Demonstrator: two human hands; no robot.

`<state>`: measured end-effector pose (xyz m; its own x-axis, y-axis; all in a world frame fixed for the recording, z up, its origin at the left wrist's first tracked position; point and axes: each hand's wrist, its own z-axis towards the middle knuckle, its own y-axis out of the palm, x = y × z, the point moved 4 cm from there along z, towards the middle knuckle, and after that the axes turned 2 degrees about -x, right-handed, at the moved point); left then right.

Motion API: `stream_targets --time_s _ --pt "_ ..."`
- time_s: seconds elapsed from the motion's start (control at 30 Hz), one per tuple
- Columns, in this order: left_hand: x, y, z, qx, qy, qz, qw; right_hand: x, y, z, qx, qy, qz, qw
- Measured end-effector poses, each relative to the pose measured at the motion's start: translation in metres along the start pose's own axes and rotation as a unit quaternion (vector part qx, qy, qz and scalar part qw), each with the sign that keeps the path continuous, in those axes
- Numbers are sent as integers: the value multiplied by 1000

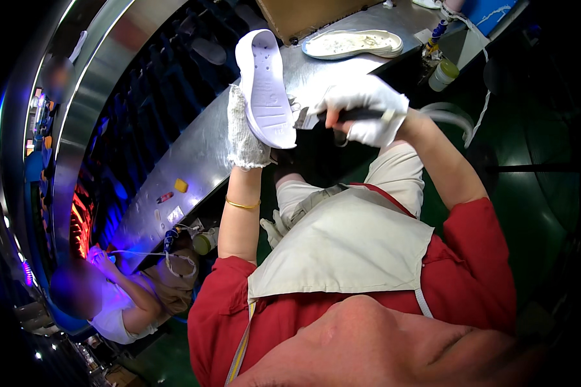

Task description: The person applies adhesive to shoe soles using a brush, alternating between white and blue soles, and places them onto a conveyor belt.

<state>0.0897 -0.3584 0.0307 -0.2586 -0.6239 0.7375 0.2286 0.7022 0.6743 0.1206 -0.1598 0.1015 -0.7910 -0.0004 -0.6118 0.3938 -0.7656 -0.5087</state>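
My left hand (244, 132), in a white knitted glove, holds a white shoe sole (266, 90) upright. The sole's inner face is turned up, with small holes at one end and ridges at the other. To its right, my right hand (368, 109), also gloved in white with bare fingertips, is closed around a dark-handled tool (358, 115). A greyish metallic part in front of that hand comes close to the sole's edge; its exact shape is blurred, and I cannot tell whether it touches.
Beyond my hands, another white sole (353, 45) lies on the metal worktable (193, 145) beside a cardboard box (316, 16). A lidded jar (443, 74) stands at the right. Dark soles line the left side, where another person (135, 297) sits at the bench.
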Motion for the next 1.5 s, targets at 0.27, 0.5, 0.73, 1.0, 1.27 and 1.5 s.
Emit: stream_targets --time_s 0.27,0.5,0.73,1.0,1.27,1.5 --pt "-15 7 -1 1 20 -180 984 26 25 4 128 429 350 823" --pt "-23 4 -5 -45 -4 -181 982 54 16 13 164 347 210 899" --pt "-14 -5 -2 -64 -40 -168 983 49 5 11 227 172 181 941" --pt "4 -12 1 29 32 -119 992 6 29 7 71 58 11 996" --pt "17 -8 -9 20 97 8 995 14 9 -5 136 158 160 965" --pt "29 -11 -11 19 110 10 994 10 41 3 23 180 139 974"
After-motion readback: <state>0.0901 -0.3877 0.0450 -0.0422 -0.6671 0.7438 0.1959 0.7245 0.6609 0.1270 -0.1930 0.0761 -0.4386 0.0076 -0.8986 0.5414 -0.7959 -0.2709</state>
